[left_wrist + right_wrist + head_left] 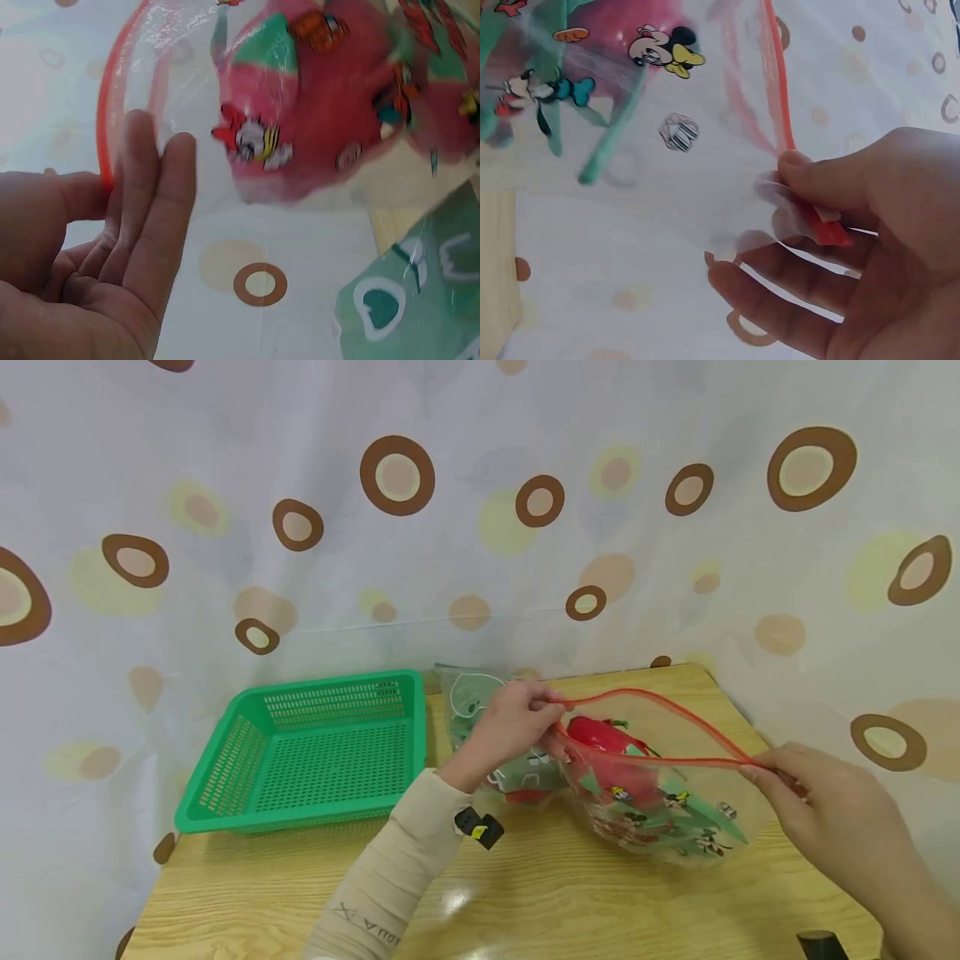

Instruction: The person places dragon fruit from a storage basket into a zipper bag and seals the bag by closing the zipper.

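Observation:
A clear zip bag (705, 814) with cartoon prints and a red zip edge is held up above the table, its mouth spread apart. Inside lie shiny red rounded things (600, 735) with green parts; their kind is unclear through the film. My left hand (513, 722) pinches the left end of the zip edge between thumb and fingers, as the left wrist view (112, 232) also shows. At the opposite end, my right hand (832, 802) pinches the red zip strip (784, 97) by its corner, the other fingers loosely bent below.
Behind my left hand stands a greenish see-through bag (461, 697) with white print, partly hidden. A green plastic basket (300, 814) sits at the left on the wooden table (480, 893). A patterned curtain (450, 552) hangs along the table's back edge.

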Demonstrator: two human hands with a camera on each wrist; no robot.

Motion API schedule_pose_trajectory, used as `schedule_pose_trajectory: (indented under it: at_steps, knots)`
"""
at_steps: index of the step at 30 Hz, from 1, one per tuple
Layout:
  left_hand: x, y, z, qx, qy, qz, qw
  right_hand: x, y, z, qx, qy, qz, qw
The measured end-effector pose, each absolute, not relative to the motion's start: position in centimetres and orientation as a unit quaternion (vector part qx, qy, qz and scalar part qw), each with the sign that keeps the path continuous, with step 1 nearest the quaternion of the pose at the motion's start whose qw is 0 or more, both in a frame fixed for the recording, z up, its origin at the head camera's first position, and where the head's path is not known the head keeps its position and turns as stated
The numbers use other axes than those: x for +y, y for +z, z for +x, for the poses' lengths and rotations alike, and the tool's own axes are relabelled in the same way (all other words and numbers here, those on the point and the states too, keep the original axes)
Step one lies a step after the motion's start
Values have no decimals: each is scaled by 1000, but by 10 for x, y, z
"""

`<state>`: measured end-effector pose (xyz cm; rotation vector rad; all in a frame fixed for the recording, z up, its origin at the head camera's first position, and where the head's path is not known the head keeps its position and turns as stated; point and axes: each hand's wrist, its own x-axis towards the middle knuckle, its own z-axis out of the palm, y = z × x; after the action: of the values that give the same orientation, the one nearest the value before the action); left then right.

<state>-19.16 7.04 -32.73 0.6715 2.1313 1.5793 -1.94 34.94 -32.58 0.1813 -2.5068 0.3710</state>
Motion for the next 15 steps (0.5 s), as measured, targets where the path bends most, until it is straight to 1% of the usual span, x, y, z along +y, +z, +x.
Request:
schedule_pose_trajectory:
  at_steps: [3,6,11,15]
  knots:
    - [66,-328,-191,792,524,248,189,358,-324,-26,-939,139,66,307]
    - [62,-331,-191,814,491,248,188,363,-325,-29,-943,137,61,296]
    - [59,-338,-192,813,481,263,197,365,-327,-34,-949,127,54,285]
    - [56,-339,-194,821,458,299,166,365,-329,-41,-946,134,57,291]
